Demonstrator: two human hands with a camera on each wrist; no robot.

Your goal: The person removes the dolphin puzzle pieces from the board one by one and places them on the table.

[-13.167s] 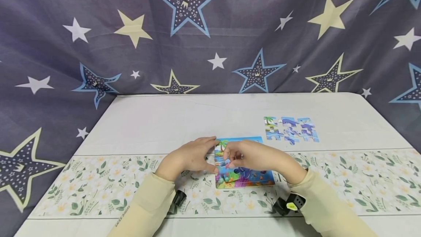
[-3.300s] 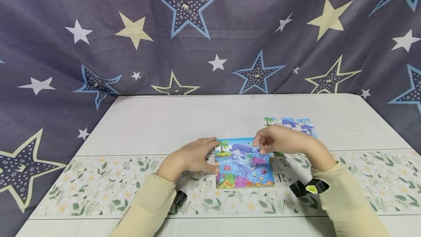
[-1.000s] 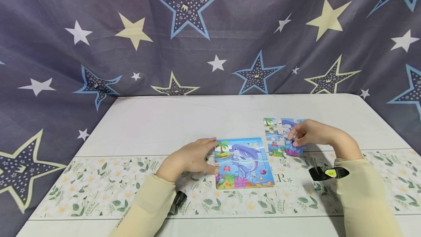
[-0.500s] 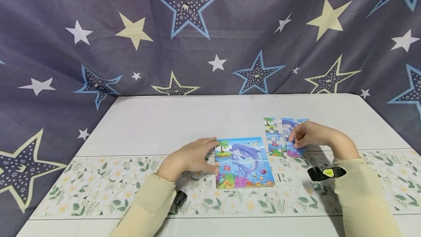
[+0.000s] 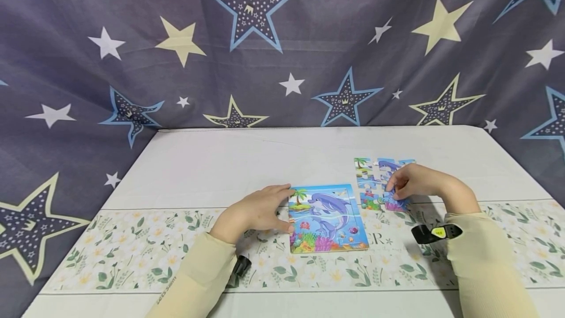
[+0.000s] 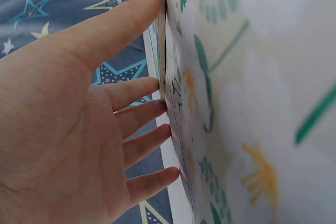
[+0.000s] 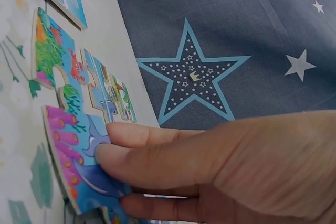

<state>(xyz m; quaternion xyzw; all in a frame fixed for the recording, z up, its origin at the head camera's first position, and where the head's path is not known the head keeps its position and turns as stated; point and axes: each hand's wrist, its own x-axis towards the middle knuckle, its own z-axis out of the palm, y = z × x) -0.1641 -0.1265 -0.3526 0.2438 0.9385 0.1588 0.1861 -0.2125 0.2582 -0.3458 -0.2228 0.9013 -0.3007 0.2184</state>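
Note:
My left hand rests at the left edge of a dolphin picture puzzle board, thumb and fingers spread against its side. The left wrist view shows the thumb touching the board's edge. Right of the board, my right hand pinches a puzzle piece with pink coral and part of a dolphin, low over the other pieces. In the right wrist view, the thumb lies on that piece's face. It adjoins a green-coral puzzle piece. My right hand hides the pieces at the right.
Several more puzzle pieces, among them a palm-tree piece and a dolphin piece, lie behind in rows. A floral runner crosses the white table. A star-print curtain hangs behind.
My right hand has carried the coral piece from the board to the laid-out pieces, then nudged it slightly. A green-coral piece has joined the layout since the oldest frame. My left hand stays put.

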